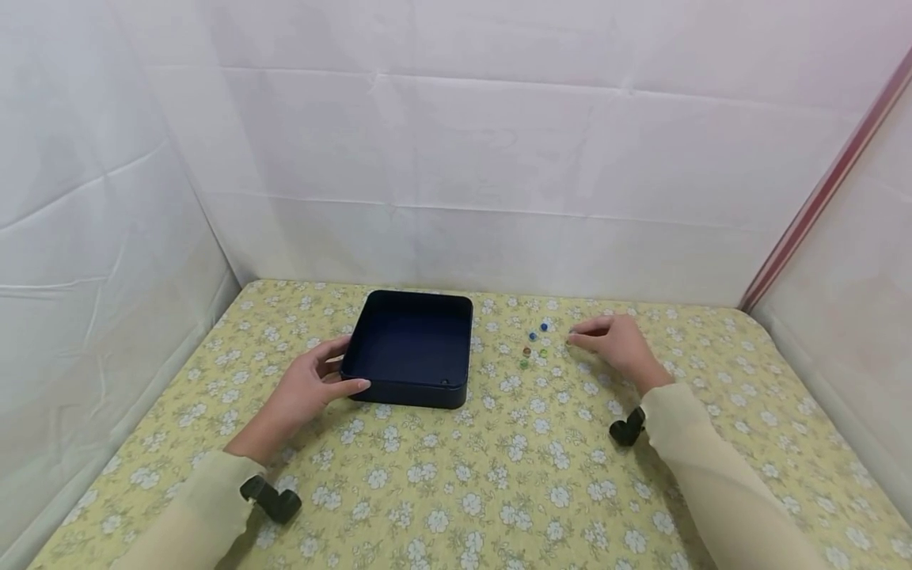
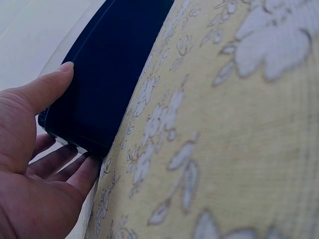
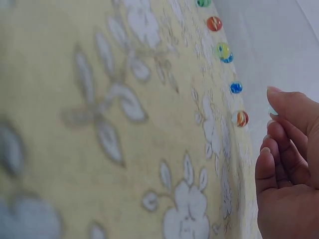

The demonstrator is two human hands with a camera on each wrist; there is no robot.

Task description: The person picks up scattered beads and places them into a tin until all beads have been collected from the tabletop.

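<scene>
My left hand [image 1: 313, 380] grips the near left corner of a dark navy square tray [image 1: 456, 396]. Its thumb lies on the front wall; the other fingers reach round the left side, as the left wrist view shows. A small dark marble [image 1: 445, 382] lies inside the tray at the near right. To the right, my right hand [image 1: 616, 344] pinches a small pale glassy marble [image 3: 272, 111] between thumb and index finger, mostly hidden by the fingertips. Just beyond those fingertips, an orange-and-white marble [image 3: 241, 118] sits on the cloth.
Several glass marbles lie between tray and right hand, among them a blue marble [image 1: 545, 326], a red marble [image 1: 526, 351] and a green marble [image 1: 524, 364]. A yellow floral cloth [image 1: 442, 483] covers the table. White fabric walls [image 1: 456, 158] stand behind and at both sides.
</scene>
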